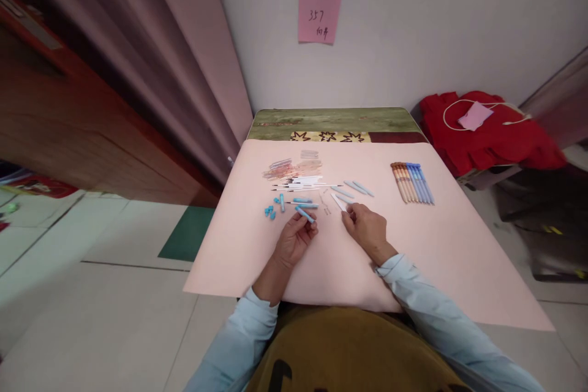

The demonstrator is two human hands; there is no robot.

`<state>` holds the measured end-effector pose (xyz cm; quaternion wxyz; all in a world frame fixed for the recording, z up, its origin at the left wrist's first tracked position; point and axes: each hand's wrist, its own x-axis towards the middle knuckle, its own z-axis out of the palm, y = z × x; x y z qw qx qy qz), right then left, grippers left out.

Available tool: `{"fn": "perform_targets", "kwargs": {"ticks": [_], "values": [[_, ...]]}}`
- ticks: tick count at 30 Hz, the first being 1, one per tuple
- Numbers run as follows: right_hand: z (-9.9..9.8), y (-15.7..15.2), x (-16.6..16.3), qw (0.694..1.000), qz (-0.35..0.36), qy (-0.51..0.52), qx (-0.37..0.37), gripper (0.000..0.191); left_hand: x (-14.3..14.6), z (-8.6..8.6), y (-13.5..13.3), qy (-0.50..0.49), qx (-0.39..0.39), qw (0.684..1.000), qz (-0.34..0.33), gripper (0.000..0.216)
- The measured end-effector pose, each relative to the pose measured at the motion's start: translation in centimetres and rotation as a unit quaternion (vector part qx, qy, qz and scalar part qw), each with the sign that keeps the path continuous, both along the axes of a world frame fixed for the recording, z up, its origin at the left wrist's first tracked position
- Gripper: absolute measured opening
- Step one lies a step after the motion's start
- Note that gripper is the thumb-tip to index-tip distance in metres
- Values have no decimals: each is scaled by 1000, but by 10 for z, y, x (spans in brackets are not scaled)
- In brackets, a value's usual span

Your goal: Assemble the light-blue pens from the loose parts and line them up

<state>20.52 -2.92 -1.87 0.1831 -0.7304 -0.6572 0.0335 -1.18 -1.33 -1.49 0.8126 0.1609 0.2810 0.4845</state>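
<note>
My left hand [293,241] is closed on a blue pen barrel [304,214], held at a slant just over the paper. Pinched in the fingers of my right hand [369,228] is a slim white stick-like pen part [337,201], pointing up and to the left. Beyond my left hand lie more blue barrels [303,200] and a few small blue pieces [272,216]. Pale blue tapered pen parts [358,187] rest past my right hand. Between the hands are tiny thin pieces [327,211], too small to name surely.
White refills [305,182] with dark tips lie in a pile, with clear and pinkish pieces [291,168] behind. A row of brown and blue pens [412,184] sits at the right on pink paper [441,257]. Red cloth [487,135] with a white cable is beside the table.
</note>
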Motion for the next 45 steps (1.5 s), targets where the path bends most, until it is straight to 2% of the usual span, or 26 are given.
{"fn": "perform_targets", "kwargs": {"ticks": [4,7,11,16,21,25,28,30,32,34,38,45], "values": [[7,2,-8,999,-34,13,14,25,1,1,2,-6,2,1000,-6,22],[20,10,-18,999,-23,39,17,23,1,0,2,-8,3,1000,-10,20],[35,35,-36,998,7,43,-45,21,2,-1,1,-1,8,1000,-7,17],[35,65,-59,996,-3,7,-83,26,3,0,0,-5,9,1000,-6,17],[34,75,-67,993,-15,-32,-116,26,2,-2,0,-5,17,1000,-8,18],[42,65,-56,996,-21,3,-82,24,1,-4,-1,-8,17,1000,-3,19],[51,45,-43,993,-12,111,-32,20,1,-3,-2,-8,10,1000,4,19],[57,29,-38,971,24,236,-20,22,1,-3,-1,-12,6,1000,4,18],[61,12,-37,933,66,351,-38,24,2,-4,-1,-20,5,1000,5,18],[64,-1,-40,913,96,393,-53,24,3,-5,0,-28,7,1000,10,17],[65,-13,-51,931,122,338,-58,18,4,-6,-1,-34,14,999,18,17],[64,-10,-56,969,113,214,-40,16,5,-6,-3,-37,29,999,10,18]]}}
